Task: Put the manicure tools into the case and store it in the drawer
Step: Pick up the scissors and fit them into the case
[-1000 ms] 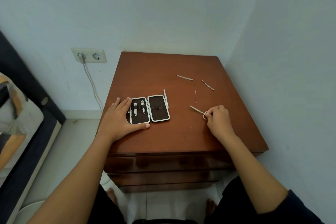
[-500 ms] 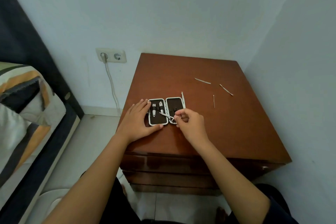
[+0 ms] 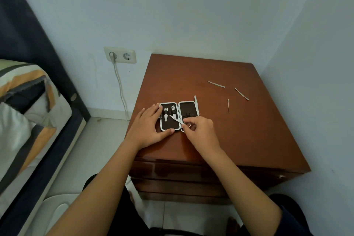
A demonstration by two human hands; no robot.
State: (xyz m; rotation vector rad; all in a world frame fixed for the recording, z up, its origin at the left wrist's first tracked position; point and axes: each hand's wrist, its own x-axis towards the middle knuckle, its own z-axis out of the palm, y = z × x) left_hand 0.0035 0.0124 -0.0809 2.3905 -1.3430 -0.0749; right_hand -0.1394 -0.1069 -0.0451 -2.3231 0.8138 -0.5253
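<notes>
While the closed drawers [image 3: 180, 173] of the table [image 3: 249, 140] face the person at the near edge, both hands work just above them on the tabletop. The left hand [image 3: 148, 128] lies flat and open on the wood, grasping nothing; its fingertips and thumb press the outer rim of the open case [image 3: 179, 116], evidently to stop it sliding while a tool is seated. The right hand [image 3: 201, 129] has its grip pinched closed on the ring handles of the small scissors [image 3: 177, 119], near the case's front edge. The scissors' long axis runs diagonally, handles toward the person and right, blades pointing away and left across the hinge into the left half, probably toward a free retaining loop. Two clippers [image 3: 169, 114] already sit upright in that half, long axes running near to far. A slim tool [image 3: 195, 98] lies touching the case's far right corner. Farther out, well apart from the case, three loose tools remain: a thin pick [image 3: 228, 105] lying roughly near to far, a pusher [image 3: 241, 94] on a diagonal, and a file [image 3: 216, 84] lying nearly crosswise. Packing is judged about half done.
</notes>
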